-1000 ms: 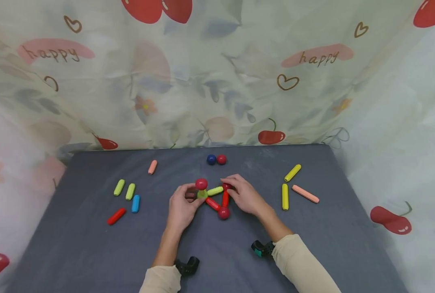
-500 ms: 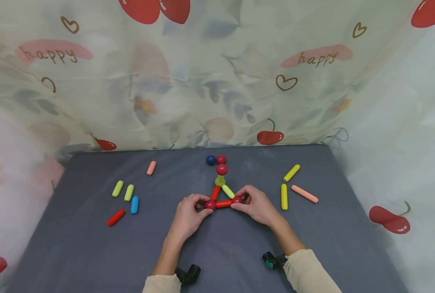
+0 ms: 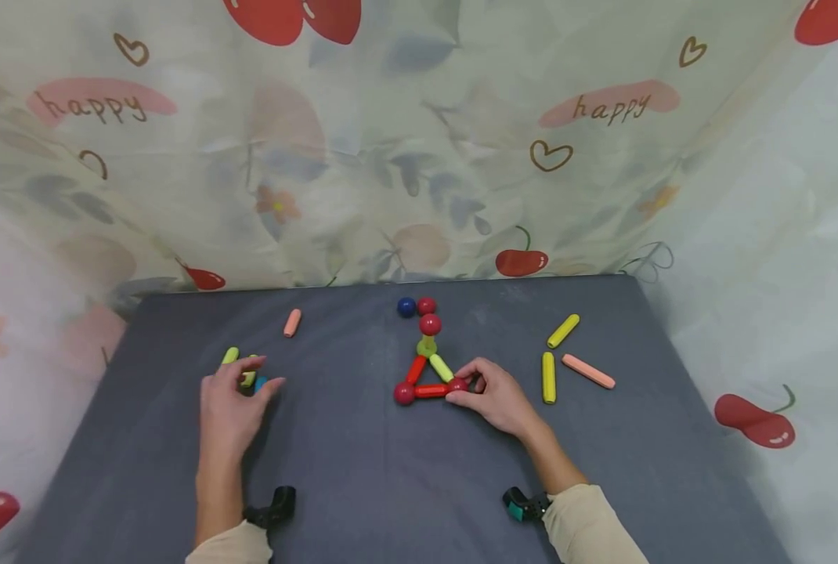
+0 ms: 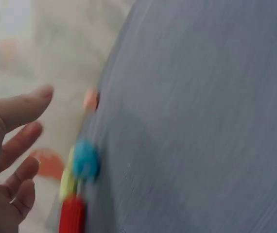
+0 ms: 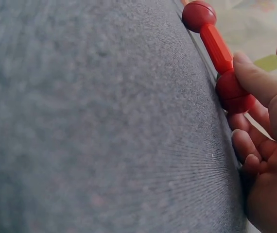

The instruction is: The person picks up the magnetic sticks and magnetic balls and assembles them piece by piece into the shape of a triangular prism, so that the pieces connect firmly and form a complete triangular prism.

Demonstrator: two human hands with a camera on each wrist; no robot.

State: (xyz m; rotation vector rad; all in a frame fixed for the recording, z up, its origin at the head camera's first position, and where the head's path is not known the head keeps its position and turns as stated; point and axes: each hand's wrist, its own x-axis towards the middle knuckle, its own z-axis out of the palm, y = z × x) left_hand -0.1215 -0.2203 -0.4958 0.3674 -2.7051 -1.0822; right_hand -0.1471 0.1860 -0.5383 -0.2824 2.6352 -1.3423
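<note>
Left hand (image 3: 232,407): thumb and fingers parted, grasping nothing, poised over light-green rods (image 3: 230,355) and near blue rod (image 3: 260,383), left on table (image 3: 384,486). Right hand (image 3: 493,397): angled inward, thumb and fingers pinching red corner ball (image 3: 457,385) of triangular frame (image 3: 431,391), centre.

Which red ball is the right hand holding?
The right corner ball of the triangle: the right hand pinches it. No hand touches the left corner ball, the raised ball or the far ball beside the blue ball.
</note>
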